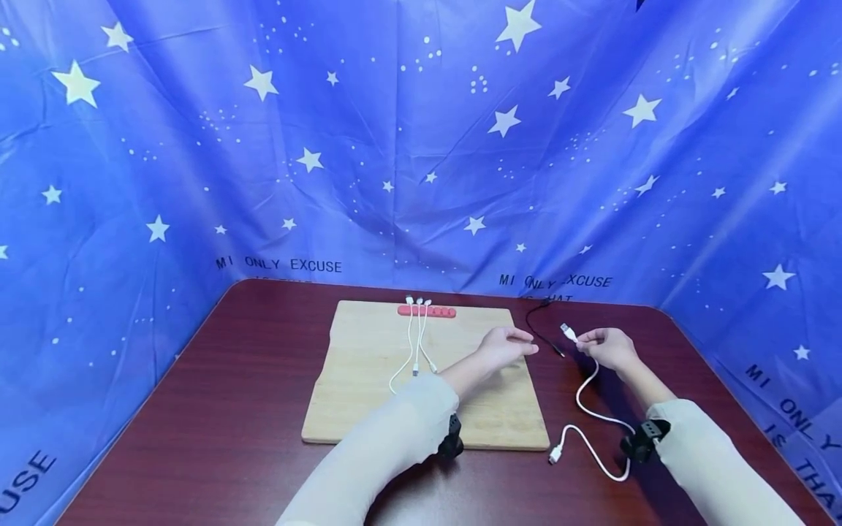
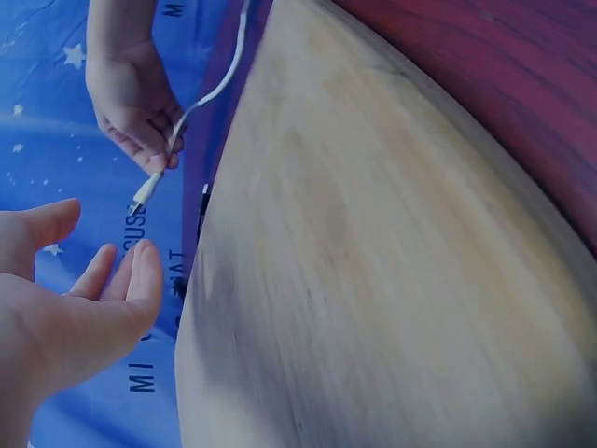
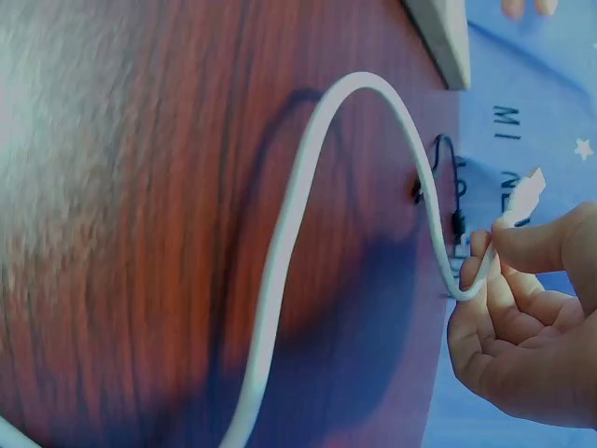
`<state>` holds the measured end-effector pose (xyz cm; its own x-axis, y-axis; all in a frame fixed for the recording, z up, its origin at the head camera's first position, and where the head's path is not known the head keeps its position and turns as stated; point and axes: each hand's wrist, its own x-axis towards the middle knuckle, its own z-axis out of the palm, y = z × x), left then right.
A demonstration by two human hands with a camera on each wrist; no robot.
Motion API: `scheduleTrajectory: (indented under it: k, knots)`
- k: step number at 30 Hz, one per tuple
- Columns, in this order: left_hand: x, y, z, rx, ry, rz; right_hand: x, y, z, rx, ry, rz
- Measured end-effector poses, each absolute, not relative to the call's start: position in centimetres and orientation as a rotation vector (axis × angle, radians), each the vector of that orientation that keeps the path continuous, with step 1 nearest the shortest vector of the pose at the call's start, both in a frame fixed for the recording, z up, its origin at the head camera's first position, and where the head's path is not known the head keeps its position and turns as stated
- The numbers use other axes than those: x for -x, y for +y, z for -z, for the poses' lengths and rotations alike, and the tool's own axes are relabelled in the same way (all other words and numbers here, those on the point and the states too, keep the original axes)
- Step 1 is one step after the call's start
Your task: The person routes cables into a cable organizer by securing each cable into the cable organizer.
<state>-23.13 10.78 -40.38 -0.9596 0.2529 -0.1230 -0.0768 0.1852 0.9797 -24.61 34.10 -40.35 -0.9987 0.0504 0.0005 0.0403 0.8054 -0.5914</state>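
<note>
My right hand pinches a white USB cable just behind its plug, which points up and left. The cable's other end lies on the table near the board's front right corner. In the right wrist view the thumb and fingers grip the white cable, its plug sticking out past them. My left hand hovers over the board's right side, fingers loosely extended and holding nothing. In the left wrist view, a gap separates the left hand from the plug.
A wooden board lies on the dark red table. At its back edge a red cable holder carries several white cables. A short black cable lies right of the board. Blue star-printed cloth surrounds the table.
</note>
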Motion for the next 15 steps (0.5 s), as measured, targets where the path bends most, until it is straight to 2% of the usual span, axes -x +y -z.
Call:
scheduleTrajectory:
  k: [9,15]
  knots:
    - [24.7,12.3,40.7,-0.067,1.837,-2.092,24.4,32.3,39.4,0.055,-2.956,-1.144]
    - [24.7,12.7,41.2,-0.016,1.69,-2.126,24.5,30.5,38.6,0.043,-2.942,-1.306]
